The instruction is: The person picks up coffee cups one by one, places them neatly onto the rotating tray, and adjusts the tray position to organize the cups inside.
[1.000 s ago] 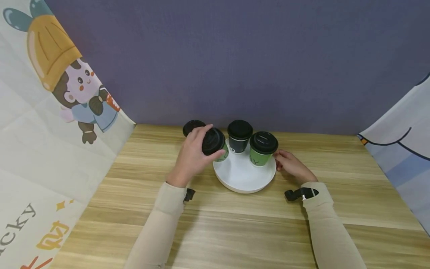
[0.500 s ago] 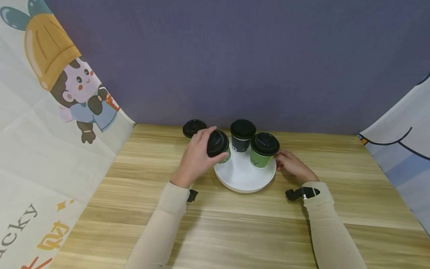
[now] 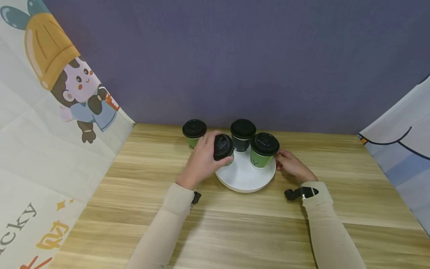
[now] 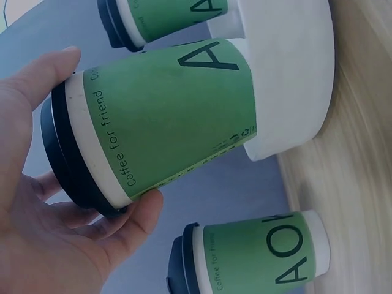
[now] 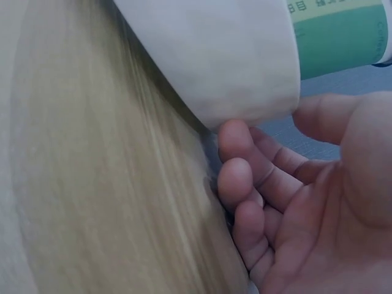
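Observation:
My left hand (image 3: 201, 161) grips a green paper coffee cup (image 4: 171, 116) with a black lid, fingers and thumb around it just at the lid. In the head view this cup overlaps the left edge of a round white tray (image 3: 245, 181). At the tray's right side my right hand (image 3: 291, 164) pinches the rim, thumb at the upper edge and curled fingers against the side wall. On the tray stand another green lidded cup (image 3: 260, 158), near the right hand, and a dark lidded cup (image 3: 241, 144) at the back.
Behind the left hand, a further green cup (image 3: 193, 142) with a black lid stands on the wooden table (image 3: 255, 231). A dark blue-grey partition (image 3: 235, 63) rises along the table's back edge, and printed cloths (image 3: 30, 149) hang at both sides.
My left hand has carried its green cup right and slightly nearer to me, uncovering more of the cup behind it. The dark cup has shifted slightly right; my right hand stays at the rim.

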The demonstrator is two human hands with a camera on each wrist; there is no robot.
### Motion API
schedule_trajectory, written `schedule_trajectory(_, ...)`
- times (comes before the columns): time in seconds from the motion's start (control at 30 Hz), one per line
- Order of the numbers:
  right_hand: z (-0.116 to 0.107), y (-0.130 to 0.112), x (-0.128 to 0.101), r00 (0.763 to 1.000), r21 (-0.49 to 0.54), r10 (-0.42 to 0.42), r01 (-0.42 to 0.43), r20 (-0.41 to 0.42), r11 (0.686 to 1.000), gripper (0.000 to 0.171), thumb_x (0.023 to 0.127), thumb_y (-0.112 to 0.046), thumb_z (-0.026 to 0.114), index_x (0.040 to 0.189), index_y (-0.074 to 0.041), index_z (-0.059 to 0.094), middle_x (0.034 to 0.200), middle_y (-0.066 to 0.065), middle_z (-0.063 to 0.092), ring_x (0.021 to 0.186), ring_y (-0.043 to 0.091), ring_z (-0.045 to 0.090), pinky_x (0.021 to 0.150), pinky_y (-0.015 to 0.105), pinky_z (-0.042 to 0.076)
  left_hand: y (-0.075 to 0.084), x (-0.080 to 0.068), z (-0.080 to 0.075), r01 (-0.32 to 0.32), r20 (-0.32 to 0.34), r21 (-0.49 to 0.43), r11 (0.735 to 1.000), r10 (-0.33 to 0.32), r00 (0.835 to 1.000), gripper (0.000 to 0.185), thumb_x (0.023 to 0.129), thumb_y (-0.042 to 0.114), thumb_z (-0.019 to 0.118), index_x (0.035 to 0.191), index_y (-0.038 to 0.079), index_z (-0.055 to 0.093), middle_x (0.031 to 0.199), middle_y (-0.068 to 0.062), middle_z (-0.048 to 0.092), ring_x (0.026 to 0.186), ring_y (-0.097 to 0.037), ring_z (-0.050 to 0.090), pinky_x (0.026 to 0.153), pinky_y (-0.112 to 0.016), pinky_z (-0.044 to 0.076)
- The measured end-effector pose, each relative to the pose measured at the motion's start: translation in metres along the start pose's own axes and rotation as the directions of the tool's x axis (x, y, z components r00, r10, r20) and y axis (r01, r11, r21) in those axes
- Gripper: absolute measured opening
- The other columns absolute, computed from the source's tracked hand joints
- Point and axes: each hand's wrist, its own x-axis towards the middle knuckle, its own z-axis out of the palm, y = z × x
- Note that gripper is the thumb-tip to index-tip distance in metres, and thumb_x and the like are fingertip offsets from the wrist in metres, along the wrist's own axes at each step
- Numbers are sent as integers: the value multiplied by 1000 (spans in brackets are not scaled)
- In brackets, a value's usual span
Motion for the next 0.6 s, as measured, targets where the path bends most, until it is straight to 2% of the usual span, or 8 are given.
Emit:
schedule_trajectory(0.33, -1, -2, -2, 1000, 21, -23, 23, 0, 1000, 22, 110, -20, 39, 111, -3, 54, 82, 4, 53, 75, 16, 53, 70, 28, 46, -1, 1, 10, -60, -3, 37, 998, 60, 998, 80, 84, 45, 84, 145, 10, 45, 144, -12, 52, 127, -28, 52, 106, -46, 50)
schedule_trajectory(0.6, -3, 0, -2, 1000, 25, -29, 28, 10, 999, 25, 109, -21, 40, 114, -1, 54, 82, 2, 54, 75, 14, 54, 71, 26, 47, -1, 2, 16, -73, -24, 41, 996, 74, 997, 79, 84, 43, 84, 145, 10, 47, 147, -14, 50, 131, -31, 51, 109, -47, 48)
